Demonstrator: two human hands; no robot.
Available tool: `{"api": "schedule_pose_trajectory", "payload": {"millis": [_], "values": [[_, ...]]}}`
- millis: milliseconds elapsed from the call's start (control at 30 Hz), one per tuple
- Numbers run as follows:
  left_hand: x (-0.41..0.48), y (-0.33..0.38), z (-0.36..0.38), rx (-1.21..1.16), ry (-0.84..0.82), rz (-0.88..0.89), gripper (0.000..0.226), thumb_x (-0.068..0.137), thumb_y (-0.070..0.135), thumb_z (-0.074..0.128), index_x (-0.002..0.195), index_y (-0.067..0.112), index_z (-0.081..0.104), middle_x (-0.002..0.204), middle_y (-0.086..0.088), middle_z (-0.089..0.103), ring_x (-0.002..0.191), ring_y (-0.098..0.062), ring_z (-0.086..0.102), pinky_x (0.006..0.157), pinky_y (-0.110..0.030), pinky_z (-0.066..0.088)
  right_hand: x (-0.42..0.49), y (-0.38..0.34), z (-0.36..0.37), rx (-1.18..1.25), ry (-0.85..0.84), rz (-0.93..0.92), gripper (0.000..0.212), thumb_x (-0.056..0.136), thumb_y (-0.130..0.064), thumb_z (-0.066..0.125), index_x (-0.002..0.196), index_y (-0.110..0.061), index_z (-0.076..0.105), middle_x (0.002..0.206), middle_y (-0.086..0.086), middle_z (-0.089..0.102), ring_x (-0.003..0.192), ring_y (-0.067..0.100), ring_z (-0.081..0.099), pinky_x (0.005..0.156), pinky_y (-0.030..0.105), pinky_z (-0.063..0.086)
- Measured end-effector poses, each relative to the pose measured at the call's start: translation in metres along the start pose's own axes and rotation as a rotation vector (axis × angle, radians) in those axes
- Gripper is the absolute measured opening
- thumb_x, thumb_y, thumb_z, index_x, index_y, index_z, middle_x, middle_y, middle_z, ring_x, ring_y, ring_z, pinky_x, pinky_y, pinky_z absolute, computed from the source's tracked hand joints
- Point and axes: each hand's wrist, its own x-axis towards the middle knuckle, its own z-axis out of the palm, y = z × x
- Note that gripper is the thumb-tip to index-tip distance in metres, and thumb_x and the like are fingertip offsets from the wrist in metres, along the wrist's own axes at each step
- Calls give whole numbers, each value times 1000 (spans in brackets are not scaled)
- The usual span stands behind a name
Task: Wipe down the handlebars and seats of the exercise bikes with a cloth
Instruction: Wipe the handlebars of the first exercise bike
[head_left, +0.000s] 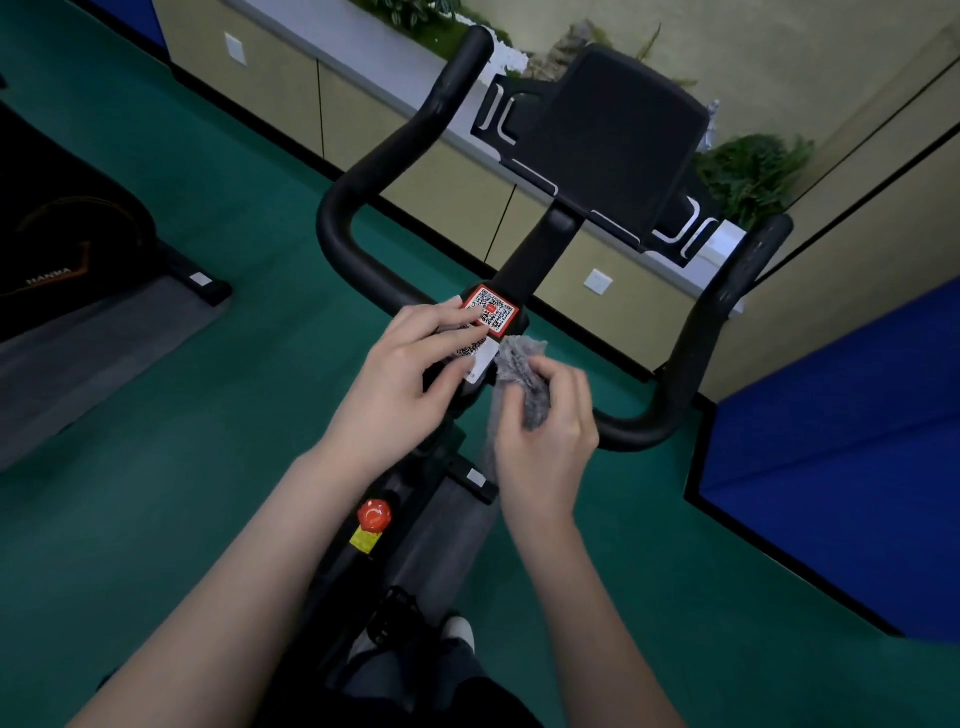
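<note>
Cloth (521, 366) bunched in curled right hand (545, 447) at centre of handlebar (649, 431), bar running rightward; left hand (405, 374) straight-fingered on sticker (494, 312).

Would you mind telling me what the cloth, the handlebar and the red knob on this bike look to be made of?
The cloth, bunched in the right hand: grey with a fuzzy nap, so likely microfibre or terry. The handlebar: matte black with a soft sheen, probably rubber or foam coating over a tube; the core is hidden. The red knob: glossy, faceted, probably moulded plastic.
</note>
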Motion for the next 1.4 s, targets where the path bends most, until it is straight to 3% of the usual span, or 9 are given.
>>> {"api": "schedule_pose_trajectory", "payload": {"millis": [200, 367, 433, 633, 767, 967, 1133, 1267, 1400], "values": [[-2, 3, 2, 29, 9, -3, 25, 86, 2, 65, 111, 2, 69, 121, -6, 62, 123, -24, 51, 108, -19, 30, 3, 24, -32, -123, 179, 21, 13, 80, 8, 62, 93, 4, 63, 88, 15, 62, 79, 3, 49, 72, 0, 37], [-1, 4, 3, 163, -25, 97, 30, 85, 10, 67, 115, 2, 66, 123, -8, 60, 121, -29, 50, 101, -47, 40, 6, 1, -14, -123, -38, -73, 17, 80, 5, 64, 96, 3, 66, 94, 14, 64, 83, 24, 63, 73, 29, 50], [2, 5, 4, 196, -36, 144, 32, 84, 14, 69, 115, 4, 66, 123, -8, 60, 121, -28, 50, 98, -48, 42, 10, 5, -25, -159, -83, -59, 17, 82, 2, 63, 98, 0, 66, 97, 12, 65, 83, 25, 65, 74, 34, 51], [4, 9, 16, 272, -132, 180, 36, 81, 22, 72, 112, 6, 67, 125, -7, 58, 124, -28, 48, 104, -40, 36, 26, 14, -47, -190, -88, 42, 19, 82, 1, 63, 100, -2, 68, 96, 11, 65, 83, 17, 60, 77, 17, 43], [5, 7, 19, 292, -147, 179, 34, 79, 27, 73, 107, 9, 67, 126, -6, 56, 123, -27, 46, 103, -34, 28, 29, 14, -44, -211, -192, 31, 19, 85, -4, 62, 103, -5, 68, 99, 10, 64, 81, 18, 59, 76, 25, 45], [3, 7, 24, 324, -112, 142, 36, 78, 39, 72, 102, 13, 65, 127, -2, 54, 122, -23, 44, 103, -28, 21, 20, 35, -70, -269, -43, 51, 18, 83, 2, 63, 100, -1, 68, 96, 11, 64, 79, 8, 52, 76, 11, 40], [3, 7, 25, 339, -108, 142, 34, 77, 35, 73, 102, 14, 65, 127, 0, 54, 121, -22, 45, 104, -28, 21, 9, 29, -54, -172, -79, 27, 17, 85, 1, 62, 101, 0, 65, 99, 9, 62, 84, 6, 54, 75, 20, 45], [3, 6, 24, 342, -107, 140, 33, 78, 34, 73, 103, 15, 66, 128, -1, 54, 122, -22, 45, 103, -29, 22, 1, 42, -73, -173, 39, 59, 17, 84, 1, 64, 101, -1, 63, 96, 6, 60, 82, -4, 46, 72, 1, 39], [3, 5, 24, 333, -112, 145, 29, 81, 32, 71, 104, 15, 66, 127, -1, 54, 122, -22, 45, 102, -28, 23, -40, 34, -66, -9, 8, 130, 23, 83, -4, 67, 96, -22, 60, 88, -6, 60, 74, -1, 55, 64, 11, 45]]}}
